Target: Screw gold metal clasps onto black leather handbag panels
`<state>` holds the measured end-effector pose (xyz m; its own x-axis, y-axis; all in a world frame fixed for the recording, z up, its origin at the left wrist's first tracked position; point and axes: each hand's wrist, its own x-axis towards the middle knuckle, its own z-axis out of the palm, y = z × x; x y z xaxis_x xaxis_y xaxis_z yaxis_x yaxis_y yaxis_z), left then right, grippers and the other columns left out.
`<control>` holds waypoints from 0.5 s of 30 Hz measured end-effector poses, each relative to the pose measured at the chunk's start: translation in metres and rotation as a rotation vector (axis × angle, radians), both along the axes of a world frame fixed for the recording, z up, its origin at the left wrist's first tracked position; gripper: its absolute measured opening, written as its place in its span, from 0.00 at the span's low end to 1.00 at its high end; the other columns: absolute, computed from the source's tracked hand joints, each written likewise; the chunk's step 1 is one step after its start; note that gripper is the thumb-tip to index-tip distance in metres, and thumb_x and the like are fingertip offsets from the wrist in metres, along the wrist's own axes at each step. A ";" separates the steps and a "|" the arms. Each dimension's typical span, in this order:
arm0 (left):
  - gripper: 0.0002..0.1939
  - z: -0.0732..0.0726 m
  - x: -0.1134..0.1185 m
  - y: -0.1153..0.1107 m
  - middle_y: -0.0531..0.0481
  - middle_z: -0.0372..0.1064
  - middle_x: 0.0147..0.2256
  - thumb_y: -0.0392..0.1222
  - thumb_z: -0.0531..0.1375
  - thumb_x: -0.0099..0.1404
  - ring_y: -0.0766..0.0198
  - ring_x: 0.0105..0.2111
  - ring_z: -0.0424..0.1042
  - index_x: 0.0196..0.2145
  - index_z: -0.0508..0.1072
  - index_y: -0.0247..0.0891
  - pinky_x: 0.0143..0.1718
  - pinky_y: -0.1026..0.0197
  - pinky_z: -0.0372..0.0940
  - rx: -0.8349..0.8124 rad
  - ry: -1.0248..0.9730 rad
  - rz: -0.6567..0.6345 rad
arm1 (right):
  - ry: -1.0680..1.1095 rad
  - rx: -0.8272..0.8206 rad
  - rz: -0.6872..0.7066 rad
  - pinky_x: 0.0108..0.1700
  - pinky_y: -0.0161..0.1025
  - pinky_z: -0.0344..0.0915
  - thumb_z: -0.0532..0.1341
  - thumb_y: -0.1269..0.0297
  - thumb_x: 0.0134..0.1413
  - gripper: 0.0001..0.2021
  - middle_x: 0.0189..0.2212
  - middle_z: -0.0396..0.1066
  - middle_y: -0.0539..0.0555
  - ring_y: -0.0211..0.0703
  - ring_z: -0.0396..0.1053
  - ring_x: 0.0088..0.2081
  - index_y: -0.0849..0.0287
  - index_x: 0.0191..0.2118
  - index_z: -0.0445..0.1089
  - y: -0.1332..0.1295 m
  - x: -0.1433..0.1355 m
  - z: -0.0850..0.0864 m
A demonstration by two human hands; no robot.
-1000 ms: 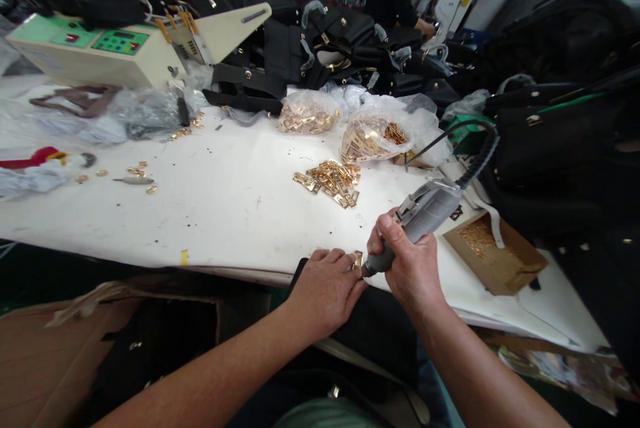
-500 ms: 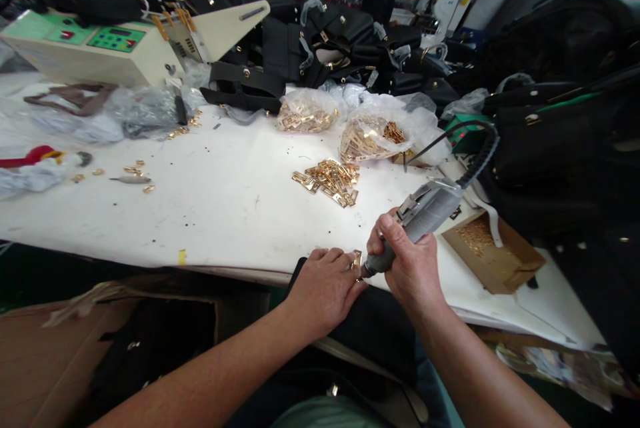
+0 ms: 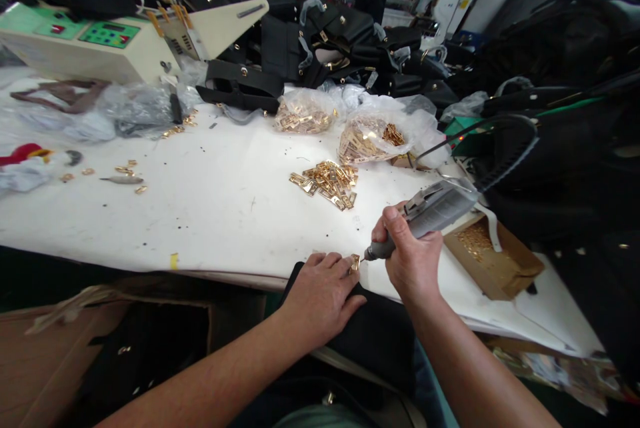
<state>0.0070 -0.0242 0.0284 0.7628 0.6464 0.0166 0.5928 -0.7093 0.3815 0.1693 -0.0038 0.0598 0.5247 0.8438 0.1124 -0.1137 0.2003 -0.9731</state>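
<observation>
- The left hand point(image 3: 323, 295) lies palm-down on black material point(image 3: 373, 331) at the near edge of the white table point(image 3: 210, 208), its fingertips pinning a small gold metal fitting point(image 3: 355, 262).
- The right hand point(image 3: 411, 256), just beside it, is closed around a grey corded power tool point(image 3: 425, 215) whose tip meets the fitting.
- A loose gold hardware pile point(image 3: 327, 183) lies further back on the table.
</observation>
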 end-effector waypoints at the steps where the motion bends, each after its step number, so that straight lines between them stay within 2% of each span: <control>1: 0.17 0.000 0.000 0.000 0.48 0.68 0.58 0.54 0.58 0.72 0.51 0.55 0.65 0.52 0.73 0.43 0.55 0.45 0.60 -0.003 0.000 0.000 | -0.027 -0.011 -0.007 0.20 0.33 0.61 0.72 0.53 0.53 0.16 0.18 0.66 0.47 0.37 0.63 0.18 0.59 0.32 0.69 0.002 0.000 -0.004; 7: 0.17 -0.001 0.000 -0.001 0.48 0.68 0.58 0.54 0.59 0.71 0.51 0.55 0.65 0.53 0.72 0.43 0.55 0.44 0.61 -0.017 -0.009 0.010 | -0.099 -0.061 -0.005 0.21 0.34 0.64 0.72 0.53 0.52 0.17 0.19 0.69 0.48 0.38 0.66 0.19 0.60 0.33 0.70 0.005 -0.004 -0.020; 15: 0.19 -0.001 0.001 0.000 0.49 0.68 0.58 0.54 0.57 0.72 0.51 0.55 0.65 0.54 0.71 0.43 0.55 0.43 0.61 -0.017 -0.002 0.007 | -0.162 -0.051 0.015 0.23 0.35 0.64 0.70 0.54 0.55 0.15 0.19 0.69 0.49 0.38 0.66 0.20 0.60 0.31 0.70 0.001 -0.001 -0.026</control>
<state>0.0078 -0.0243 0.0274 0.7580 0.6523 0.0069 0.5974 -0.6984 0.3943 0.1687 -0.0030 0.0336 0.4906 0.8581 0.1517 0.0428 0.1502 -0.9877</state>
